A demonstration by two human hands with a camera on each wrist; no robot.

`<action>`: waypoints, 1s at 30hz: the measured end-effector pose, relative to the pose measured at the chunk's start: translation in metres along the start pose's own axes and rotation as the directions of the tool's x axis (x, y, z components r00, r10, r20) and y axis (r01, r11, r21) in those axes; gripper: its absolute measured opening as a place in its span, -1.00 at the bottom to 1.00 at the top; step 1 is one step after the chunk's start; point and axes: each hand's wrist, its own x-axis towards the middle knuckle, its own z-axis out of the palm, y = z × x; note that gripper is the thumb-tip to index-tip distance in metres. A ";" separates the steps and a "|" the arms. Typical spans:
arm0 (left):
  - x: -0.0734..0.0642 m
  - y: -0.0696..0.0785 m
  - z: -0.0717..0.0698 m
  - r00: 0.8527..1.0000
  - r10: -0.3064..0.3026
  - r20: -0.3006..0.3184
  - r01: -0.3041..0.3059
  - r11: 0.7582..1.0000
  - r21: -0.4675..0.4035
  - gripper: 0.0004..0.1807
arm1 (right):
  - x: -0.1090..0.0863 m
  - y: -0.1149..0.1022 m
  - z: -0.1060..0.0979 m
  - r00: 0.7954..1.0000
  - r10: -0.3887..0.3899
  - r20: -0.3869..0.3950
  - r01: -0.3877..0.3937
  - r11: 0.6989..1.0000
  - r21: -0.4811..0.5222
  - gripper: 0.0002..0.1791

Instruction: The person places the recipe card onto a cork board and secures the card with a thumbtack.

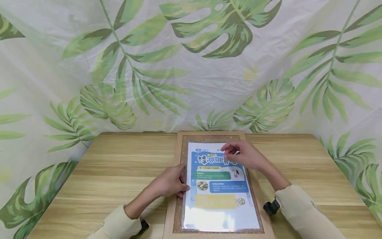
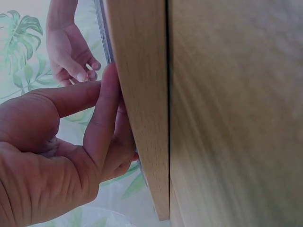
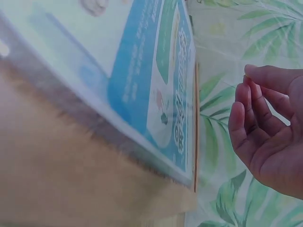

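A printed poster sheet (image 1: 221, 215) in a glossy clear cover lies on a wood-framed cork board (image 1: 178, 219). At the sheet's left edge, my left hand (image 1: 170, 181) rests with thumb and fingers spread and slightly bent, touching the sheet and board. The left wrist view shows that hand's fingertips just beyond the frame's side. Above the sheet's upper right part, my right hand (image 1: 246, 154) is raised clear of the surface. Its thumb and forefinger pinch a tiny yellowish pin-like thing (image 3: 245, 76), mostly hidden by the fingertips.
The board lies on a wood-grain table (image 1: 125, 166), its far end near the table's back edge. A pale leaf-print cloth (image 1: 209, 83) hangs behind and at both sides. Dark wrist-worn devices (image 1: 271, 207) show at both sleeves.
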 end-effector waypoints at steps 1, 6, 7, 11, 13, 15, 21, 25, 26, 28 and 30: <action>0.000 0.000 0.000 1.000 0.001 0.002 -0.001 1.000 0.007 -0.61 | 0.004 0.000 0.001 1.000 -0.003 0.002 0.003 1.000 -0.002 -0.77; 0.001 0.001 -0.001 1.000 -0.001 0.007 0.001 1.000 0.026 -0.32 | 0.021 0.001 0.008 1.000 -0.009 0.008 0.010 1.000 -0.026 -0.73; 0.001 0.001 -0.001 1.000 -0.002 0.007 0.002 1.000 0.029 -0.30 | 0.024 0.000 0.010 1.000 -0.007 0.013 0.008 1.000 -0.028 -0.73; 0.000 0.001 -0.002 1.000 -0.009 0.009 0.009 0.999 0.043 -0.26 | 0.036 -0.003 0.016 1.000 0.014 0.026 -0.013 1.000 -0.023 -0.71; -0.001 0.001 -0.002 1.000 -0.014 0.009 0.014 0.999 0.047 -0.18 | 0.041 -0.005 0.019 0.999 0.021 0.029 -0.020 1.000 -0.024 -0.71; -0.001 0.001 -0.003 1.000 -0.019 0.007 0.018 0.999 0.049 -0.06 | 0.047 -0.006 0.022 0.999 0.021 0.033 -0.020 1.000 -0.018 -0.71; -0.001 0.002 -0.001 1.000 -0.010 0.000 0.010 0.998 0.060 -0.26 | 0.058 -0.008 0.027 0.999 0.039 0.037 -0.039 0.999 -0.003 -0.72; -0.001 0.004 -0.001 1.000 -0.006 -0.002 0.006 0.998 0.061 -0.43 | 0.063 -0.005 0.028 0.999 0.046 0.027 -0.046 0.999 -0.005 -0.73; -0.001 0.004 -0.001 1.000 -0.006 -0.004 0.006 0.998 0.059 -0.42 | 0.064 -0.005 0.029 0.998 0.051 0.024 -0.051 0.999 -0.003 -0.73; -0.001 0.003 -0.002 1.000 -0.001 -0.003 0.001 0.998 0.064 -0.54 | 0.066 -0.005 0.030 0.998 0.053 0.016 -0.053 0.999 -0.004 -0.73; -0.002 0.003 -0.002 1.000 0.004 -0.004 -0.004 0.998 0.069 -0.50 | 0.068 -0.005 0.031 0.998 0.055 0.013 -0.055 0.998 0.000 -0.73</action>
